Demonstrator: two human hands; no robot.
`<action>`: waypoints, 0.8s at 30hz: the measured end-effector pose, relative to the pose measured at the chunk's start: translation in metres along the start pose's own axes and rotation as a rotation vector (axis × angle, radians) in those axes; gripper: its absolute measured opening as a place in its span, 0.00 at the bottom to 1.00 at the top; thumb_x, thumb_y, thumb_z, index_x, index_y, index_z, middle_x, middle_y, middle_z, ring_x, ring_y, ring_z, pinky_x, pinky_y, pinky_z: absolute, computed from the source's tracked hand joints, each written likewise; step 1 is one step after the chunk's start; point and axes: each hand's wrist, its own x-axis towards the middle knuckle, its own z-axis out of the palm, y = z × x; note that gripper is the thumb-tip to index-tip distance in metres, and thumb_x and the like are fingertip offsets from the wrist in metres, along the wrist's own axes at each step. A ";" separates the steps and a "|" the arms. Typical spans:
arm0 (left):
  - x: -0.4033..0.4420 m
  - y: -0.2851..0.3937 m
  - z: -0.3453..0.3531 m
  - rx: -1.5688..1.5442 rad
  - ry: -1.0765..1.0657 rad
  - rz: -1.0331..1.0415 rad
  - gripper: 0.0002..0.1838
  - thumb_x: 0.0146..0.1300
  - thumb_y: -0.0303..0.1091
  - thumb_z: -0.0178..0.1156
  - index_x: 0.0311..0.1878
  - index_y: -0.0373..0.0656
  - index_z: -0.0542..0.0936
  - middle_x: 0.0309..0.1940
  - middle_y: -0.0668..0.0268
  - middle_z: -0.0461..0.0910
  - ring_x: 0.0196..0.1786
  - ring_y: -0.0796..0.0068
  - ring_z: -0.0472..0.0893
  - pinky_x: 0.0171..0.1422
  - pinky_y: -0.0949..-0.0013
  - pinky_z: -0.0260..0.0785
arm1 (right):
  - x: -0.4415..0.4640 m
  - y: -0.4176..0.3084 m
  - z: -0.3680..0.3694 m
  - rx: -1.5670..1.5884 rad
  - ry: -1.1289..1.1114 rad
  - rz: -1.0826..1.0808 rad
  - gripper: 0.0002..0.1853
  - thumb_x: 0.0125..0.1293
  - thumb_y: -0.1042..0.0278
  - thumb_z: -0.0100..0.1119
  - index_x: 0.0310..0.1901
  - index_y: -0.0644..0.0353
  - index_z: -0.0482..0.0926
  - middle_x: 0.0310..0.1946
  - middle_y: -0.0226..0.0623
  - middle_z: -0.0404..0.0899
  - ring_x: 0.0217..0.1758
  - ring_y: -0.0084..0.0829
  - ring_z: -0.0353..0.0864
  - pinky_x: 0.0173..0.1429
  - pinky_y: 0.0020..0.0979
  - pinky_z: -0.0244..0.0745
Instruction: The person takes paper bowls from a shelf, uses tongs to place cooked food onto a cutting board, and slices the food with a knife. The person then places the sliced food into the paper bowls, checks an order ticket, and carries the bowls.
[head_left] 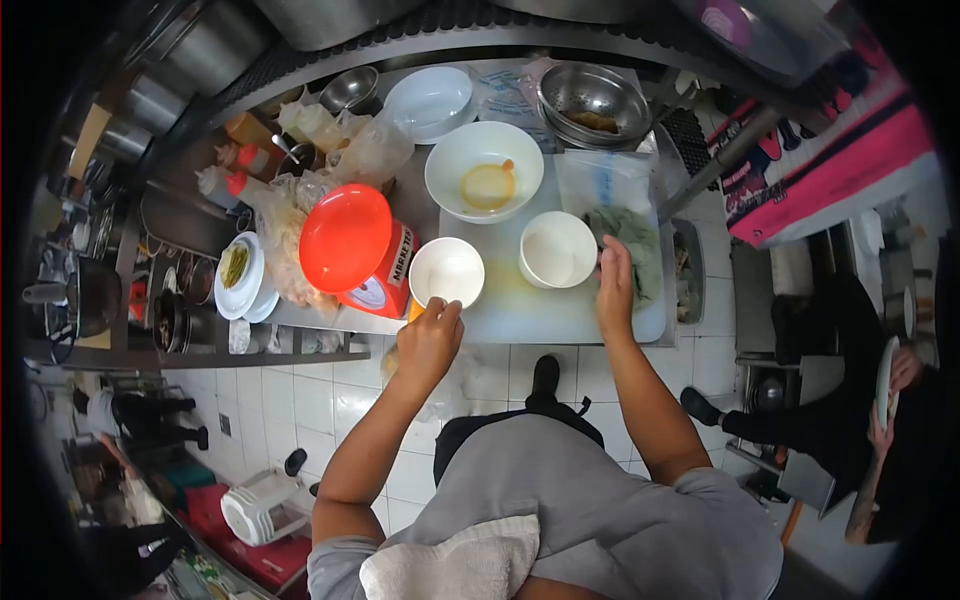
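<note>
My left hand (pixel 430 340) pinches the near rim of a small white bowl (pixel 447 272), which looks empty. Just right of it, a second white bowl (pixel 557 250) stands on the pale cutting board (pixel 490 325). My right hand (pixel 615 285) is beside that bowl's right side, fingers extended and at most touching it. Behind both, a large white bowl (pixel 485 170) holds a little yellowish liquid and a small orange piece. A red kitchen scale (pixel 350 245) with a round dial is left of my left hand. Green cloth (pixel 630 240) lies behind my right hand.
Steel colander (pixel 595 100) and white oval dishes (pixel 430 100) sit at the back. Plastic bags (pixel 290 220), sauce bottles (pixel 240 160) and a plate with green food (pixel 238 275) are at the left. At the right, a person (pixel 870 400) holds a plate; others are at the lower left.
</note>
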 end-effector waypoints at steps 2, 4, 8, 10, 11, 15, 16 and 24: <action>0.004 -0.001 0.002 -0.022 0.088 -0.028 0.10 0.55 0.27 0.63 0.41 0.46 0.79 0.35 0.63 0.78 0.27 0.61 0.82 0.27 0.61 0.76 | -0.008 -0.044 -0.004 -0.103 -0.244 0.154 0.28 0.71 0.57 0.56 0.65 0.64 0.62 0.57 0.39 0.72 0.46 0.27 0.80 0.51 0.25 0.73; 0.009 -0.004 0.005 -0.032 0.058 -0.064 0.10 0.55 0.27 0.63 0.42 0.44 0.80 0.36 0.61 0.78 0.33 0.59 0.83 0.32 0.59 0.77 | -0.008 -0.028 0.005 -0.055 -0.251 0.037 0.29 0.70 0.59 0.59 0.65 0.65 0.61 0.57 0.42 0.72 0.42 0.28 0.82 0.44 0.23 0.74; 0.020 -0.020 0.022 -0.090 0.175 -0.018 0.12 0.59 0.25 0.60 0.47 0.41 0.80 0.40 0.58 0.79 0.37 0.55 0.82 0.38 0.57 0.77 | -0.006 -0.017 0.022 0.095 -0.267 0.231 0.32 0.67 0.60 0.63 0.66 0.63 0.60 0.59 0.42 0.70 0.46 0.33 0.83 0.51 0.28 0.76; 0.022 -0.020 0.028 -0.108 0.180 -0.056 0.16 0.60 0.26 0.60 0.53 0.43 0.78 0.47 0.57 0.78 0.38 0.55 0.83 0.38 0.57 0.78 | -0.006 -0.018 0.015 -0.009 -0.229 0.160 0.31 0.67 0.61 0.63 0.65 0.62 0.61 0.60 0.43 0.70 0.48 0.34 0.82 0.53 0.29 0.75; 0.022 -0.021 0.029 -0.141 0.179 -0.061 0.18 0.61 0.26 0.60 0.56 0.44 0.77 0.52 0.57 0.77 0.39 0.55 0.83 0.38 0.57 0.78 | -0.004 -0.021 0.009 -0.099 -0.242 0.103 0.30 0.66 0.62 0.63 0.65 0.62 0.62 0.60 0.43 0.70 0.50 0.35 0.82 0.55 0.31 0.75; 0.011 -0.007 0.011 -0.293 0.166 -0.113 0.24 0.60 0.24 0.61 0.61 0.44 0.74 0.63 0.56 0.69 0.37 0.61 0.83 0.36 0.63 0.79 | -0.015 -0.053 -0.029 -0.252 -0.202 0.051 0.24 0.67 0.66 0.61 0.62 0.61 0.67 0.52 0.41 0.77 0.56 0.31 0.78 0.57 0.30 0.74; 0.009 -0.005 0.007 -0.359 0.200 -0.143 0.24 0.59 0.22 0.61 0.61 0.44 0.74 0.64 0.55 0.68 0.36 0.63 0.83 0.36 0.65 0.79 | -0.008 -0.054 -0.039 -0.260 -0.199 0.042 0.24 0.67 0.66 0.61 0.62 0.61 0.67 0.52 0.41 0.77 0.56 0.31 0.78 0.57 0.30 0.74; -0.043 0.034 -0.022 -0.482 0.258 -0.125 0.18 0.60 0.17 0.59 0.55 0.36 0.77 0.66 0.50 0.66 0.38 0.69 0.82 0.38 0.72 0.77 | 0.122 -0.119 -0.003 0.275 -0.067 0.109 0.30 0.66 0.62 0.59 0.67 0.58 0.60 0.50 0.37 0.78 0.49 0.33 0.80 0.48 0.33 0.75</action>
